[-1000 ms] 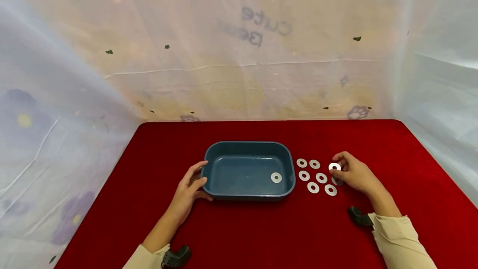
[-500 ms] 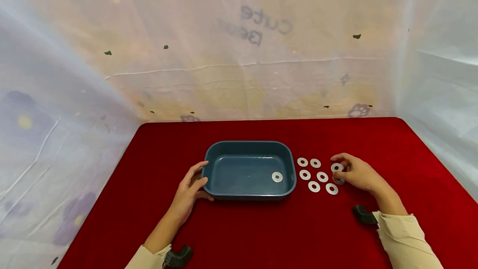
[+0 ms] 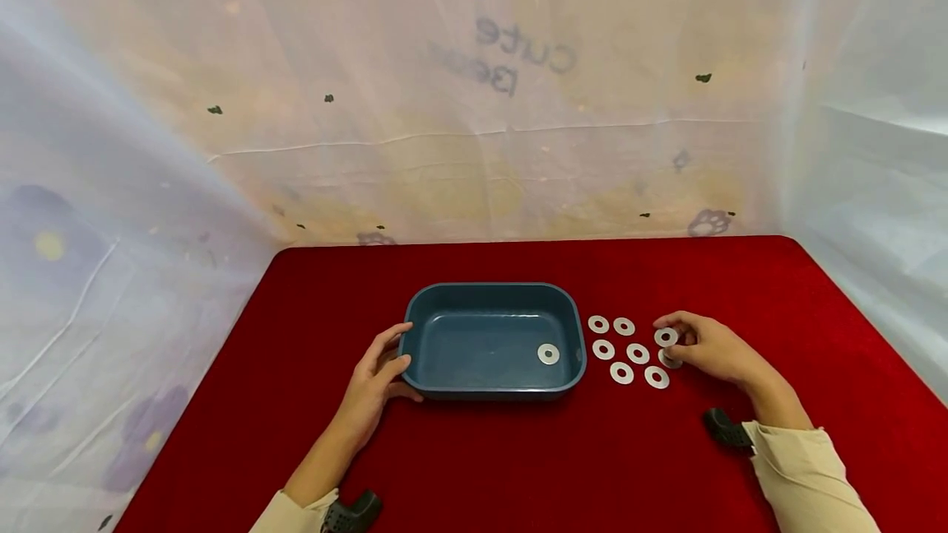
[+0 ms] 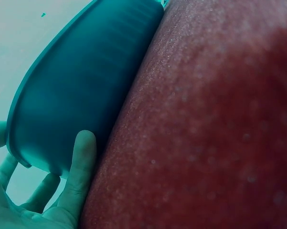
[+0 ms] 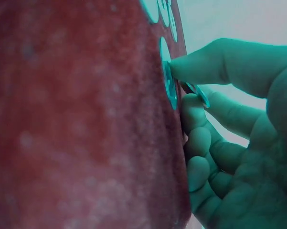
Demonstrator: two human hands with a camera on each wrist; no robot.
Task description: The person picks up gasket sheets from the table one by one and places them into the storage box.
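Note:
A blue-grey rectangular tray [image 3: 492, 352] stands on the red cloth, with one flat metal washer [image 3: 548, 354] lying in it. My left hand [image 3: 374, 381] rests on the tray's left end, its fingers spread and fairly straight against the wall and rim. To the tray's right lie several washers [image 3: 638, 354]. My right hand [image 3: 711, 348] is at the rightmost ones. Its thumb touches a washer [image 5: 166, 71] lying on the cloth. Another washer [image 5: 203, 97] stands tilted between the curled fingers and seems held there; its grip is partly hidden.
A red cloth [image 3: 489, 467] covers the table. Pale printed sheets [image 3: 444, 171] hang behind it and at both sides. Each wrist carries a dark camera mount [image 3: 726, 428].
My right hand has shifted slightly at the rightmost washers, and the washer by its fingertips has changed tilt. The left hand, the tray and the other washers look unmoved.

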